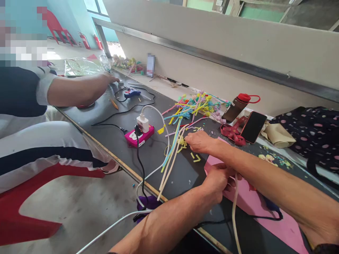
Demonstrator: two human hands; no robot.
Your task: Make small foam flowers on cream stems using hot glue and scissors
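Note:
My left hand (218,180) is closed around a long cream strand (235,211), which hangs down past the table's front edge. Part of that grip is hidden under my right forearm. Further forward, my right hand (200,141) has its fingers bent together at a pile of short pale-yellow cut pieces (182,141); whatever sits between the fingertips is hidden. Long cream strands (169,165) and a light-blue strand (173,144) lie just left of it. Behind is a heap of colourful stems with tufted ends (196,107). A pink sheet (278,225) lies beneath my forearms.
A pink power block (139,135) holds a white charger (142,124); cables cross the dark table. A bottle (235,107), phone (253,127), red lanyard (233,132) and dark patterned bag (307,137) stand right. At left, a co-worker's arm (82,86) reaches near a blue glue gun (132,92).

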